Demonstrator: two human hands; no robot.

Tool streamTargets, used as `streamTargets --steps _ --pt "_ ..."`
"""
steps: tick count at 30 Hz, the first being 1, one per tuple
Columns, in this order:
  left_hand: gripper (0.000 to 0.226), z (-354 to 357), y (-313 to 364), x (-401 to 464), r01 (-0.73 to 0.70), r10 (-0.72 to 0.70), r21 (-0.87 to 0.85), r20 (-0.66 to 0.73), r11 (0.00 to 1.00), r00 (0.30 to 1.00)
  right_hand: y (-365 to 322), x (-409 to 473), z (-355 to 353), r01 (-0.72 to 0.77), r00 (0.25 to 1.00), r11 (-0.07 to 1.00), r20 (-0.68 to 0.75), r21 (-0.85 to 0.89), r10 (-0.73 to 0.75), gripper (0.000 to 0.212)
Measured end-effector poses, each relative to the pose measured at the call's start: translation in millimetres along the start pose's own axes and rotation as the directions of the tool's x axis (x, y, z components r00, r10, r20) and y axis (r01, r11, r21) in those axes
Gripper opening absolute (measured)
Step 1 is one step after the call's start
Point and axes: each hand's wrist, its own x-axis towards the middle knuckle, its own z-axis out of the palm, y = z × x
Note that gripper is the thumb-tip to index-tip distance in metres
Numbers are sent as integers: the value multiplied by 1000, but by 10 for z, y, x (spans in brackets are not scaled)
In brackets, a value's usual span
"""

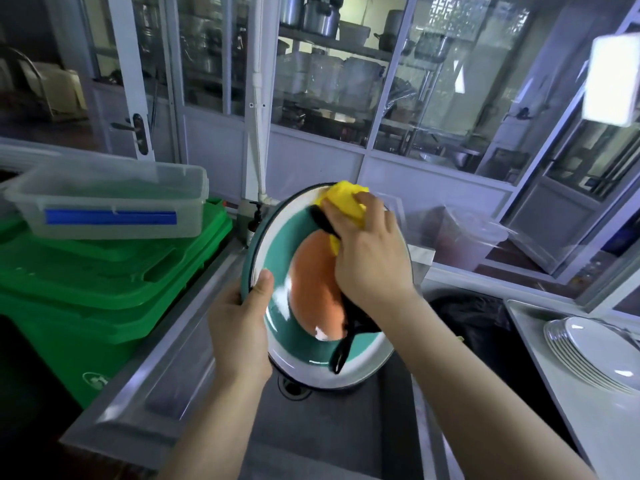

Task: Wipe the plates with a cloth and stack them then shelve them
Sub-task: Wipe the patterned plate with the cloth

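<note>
Left hand (242,327) is gripping the plate (277,237) by its rim, tilting it over the sink (329,427) so the face is reachable; right hand (370,258) is clutching the yellow cloth (346,199), rubbing the upper edge. Wiped stack (588,351) is waiting on the worktop (571,410), right.

- The left hand (242,327) grips the left rim of a round plate (287,237), thumb on its face, holding it tilted over a steel sink (332,427).
- The plate has a white rim, a teal band and an orange centre.
- The right hand (370,258) presses a bunched yellow cloth (346,199) with black trim against the plate's upper part.
- A stack of white plates (588,355) lies on the desk (561,417) at right.
- A clear plastic tub (114,199) sits atop a green bin (86,289) at left.
</note>
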Motion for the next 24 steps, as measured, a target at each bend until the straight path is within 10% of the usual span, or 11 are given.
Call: streamTargets --steps 4,11,15,24 --pt "28 -76 -10 97 106 -116 -149 -57 983 992 191 -69 46 -179 975 939 75 -293 209 50" --pt "21 -167 13 201 116 -158 -226 -178 967 971 167 -397 107 -20 932 908 320 -419 168 26" --pt "24 -184 26 236 84 -132 -226 -204 971 970 115 -585 156 150 858 982 508 -112 -73 34" --pt "12 -110 157 158 -111 112 20 -116 994 987 127 -581 304 -360 902 706 420 610 97 51"
